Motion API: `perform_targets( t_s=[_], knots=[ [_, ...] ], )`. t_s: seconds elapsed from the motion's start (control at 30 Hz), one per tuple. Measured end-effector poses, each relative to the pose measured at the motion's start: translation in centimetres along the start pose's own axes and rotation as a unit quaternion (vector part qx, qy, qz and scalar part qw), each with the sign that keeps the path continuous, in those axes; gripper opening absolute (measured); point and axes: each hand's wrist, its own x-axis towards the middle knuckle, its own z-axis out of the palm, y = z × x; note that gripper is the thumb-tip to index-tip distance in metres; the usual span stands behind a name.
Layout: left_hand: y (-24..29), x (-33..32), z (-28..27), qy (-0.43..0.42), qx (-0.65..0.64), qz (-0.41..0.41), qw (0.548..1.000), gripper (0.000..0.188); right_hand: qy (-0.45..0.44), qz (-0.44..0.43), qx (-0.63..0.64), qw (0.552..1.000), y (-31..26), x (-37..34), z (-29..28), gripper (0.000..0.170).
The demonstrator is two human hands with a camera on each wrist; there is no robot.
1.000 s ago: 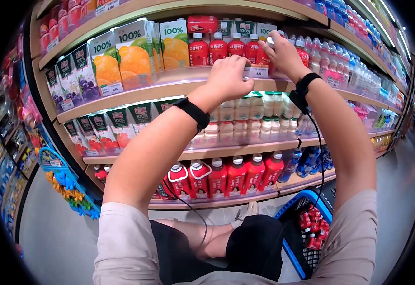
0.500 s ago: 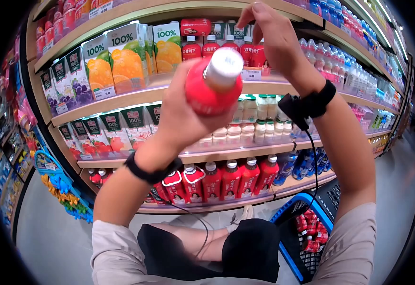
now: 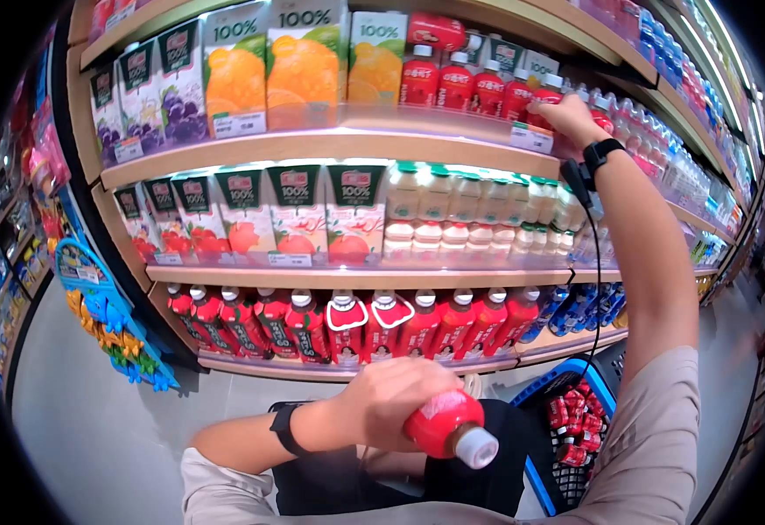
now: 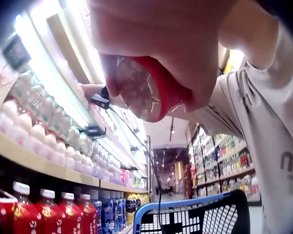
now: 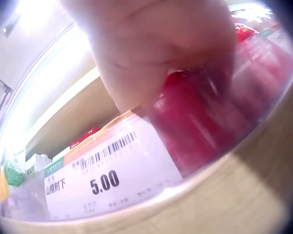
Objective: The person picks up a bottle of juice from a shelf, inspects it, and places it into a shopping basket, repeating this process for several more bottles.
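Observation:
My left hand [image 3: 391, 401] grips a small red bottle [image 3: 444, 422] low over the lap, its white cap tilted toward the lower right. In the left wrist view that bottle [image 4: 168, 90] shows its clear base below the palm. At the upper shelf, my right hand [image 3: 573, 121] reaches to the right end of a row of red bottles [image 3: 487, 87], with fingers and thumb around one of them. The right wrist view shows that red bottle [image 5: 190, 126] under the hand, behind the clear shelf lip, beside a 5.00 price tag [image 5: 107, 175].
A blue-rimmed black basket [image 3: 536, 477] holding several red bottles [image 3: 579, 424] stands on the floor at right. Juice cartons [image 3: 304, 66] fill the upper shelf's left. Larger red bottles [image 3: 417, 328] line the bottom shelf. A cable [image 3: 597, 289] hangs from the right wrist.
The right hand brought a red bottle off the shelf and the left hand took it. The left hand then lowered it to the lap, while the right hand returned to the upper shelf.

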Motion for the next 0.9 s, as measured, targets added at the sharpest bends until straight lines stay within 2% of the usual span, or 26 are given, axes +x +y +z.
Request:
perform_targets(
  t_s=[0.07, 0.13, 0.2, 0.23, 0.27, 0.33, 0.37, 0.4, 0.47, 0.53, 0.57, 0.6, 0.63, 0.67, 0.73, 0.8, 0.83, 0.87, 0.9],
  knots=[
    [-0.3, -0.8, -0.3, 0.048, -0.021, -0.028, 0.998, 0.068, 0.13, -0.084, -0.052, 0.987, -1.0, -1.9, 0.0, 0.08],
    [-1.0, -1.8, -0.9, 0.055, -0.051, -0.071, 0.995, 0.069, 0.203, -0.165, 0.033, 0.965, -2.5, -4.8, -0.9, 0.075],
    [-1.4, -3.0, -0.7, 0.084, -0.054, -0.114, 0.988, 0.071, 0.293, -0.26, 0.073, 0.917, -4.3, -8.7, -2.4, 0.07],
    [-1.9, -4.0, -0.8, 0.068, -0.112, -0.169, 0.977, 0.075, 0.293, -0.292, 0.112, 0.903, -4.9, -10.3, -3.0, 0.069],
    [-2.3, -4.7, -0.7, 0.061, -0.14, -0.194, 0.969, 0.079, 0.293, -0.32, 0.152, 0.888, -5.2, -11.9, -3.6, 0.069],
    [-3.7, -6.5, 0.7, 0.084, -0.158, -0.218, 0.959, 0.083, 0.235, -0.369, 0.26, 0.861, -5.7, -16.7, -3.6, 0.071],
    [-4.7, -8.2, 2.1, 0.092, -0.252, -0.3, 0.915, 0.084, 0.205, -0.368, 0.273, 0.865, -6.2, -19.7, -3.4, 0.071],
    [-5.7, -9.1, 3.1, 0.1, -0.358, -0.37, 0.852, 0.083, 0.176, -0.364, 0.287, 0.868, -6.3, -22.7, -2.8, 0.072],
    [-6.6, -10.3, 4.5, 0.152, -0.466, -0.417, 0.766, 0.073, 0.112, -0.407, 0.248, 0.872, -5.2, -27.5, -0.7, 0.066],
    [-7.9, -12.4, 5.4, 0.176, -0.622, -0.432, 0.629, 0.062, 0.008, -0.393, 0.307, 0.866, -4.7, -31.6, 2.7, 0.07],
    [-7.9, -12.8, 6.0, 0.221, -0.636, -0.44, 0.594, 0.062, -0.04, -0.358, 0.325, 0.874, -3.9, -33.1, 4.6, 0.071],
    [-8.6, -13.5, 6.4, 0.245, -0.637, -0.438, 0.585, 0.064, -0.089, -0.322, 0.343, 0.878, -3.0, -34.5, 6.9, 0.072],
    [-8.6, -13.5, 6.5, 0.271, -0.626, -0.436, 0.587, 0.065, -0.159, -0.199, 0.44, 0.861, -2.7, -35.9, 9.5, 0.066],
    [-8.5, -13.3, 6.7, 0.295, -0.615, -0.435, 0.588, 0.067, -0.223, -0.066, 0.523, 0.82, -2.3, -37.3, 11.9, 0.061],
    [-9.5, -14.2, 7.7, 0.374, -0.643, -0.456, 0.489, 0.067, -0.33, 0.125, 0.643, 0.68, -1.2, -39.3, 16.1, 0.05],
    [-10.3, -16.7, 7.8, 0.356, -0.661, -0.463, 0.47, 0.065, -0.367, 0.099, 0.586, 0.716, 1.4, -40.9, 20.7, 0.041],
    [-10.7, -17.7, 8.0, 0.343, -0.648, -0.489, 0.473, 0.065, -0.371, 0.147, 0.613, 0.682, 1.9, -42.1, 22.6, 0.039],
    [-11.0, -18.6, 8.3, 0.329, -0.636, -0.513, 0.473, 0.065, -0.375, 0.163, 0.613, 0.676, 2.6, -42.8, 24.0, 0.039],
    [-11.7, -19.8, 8.6, 0.304, -0.648, -0.509, 0.478, 0.064, -0.359, 0.216, 0.646, 0.639, 3.5, -43.5, 25.1, 0.036]
  ],
)
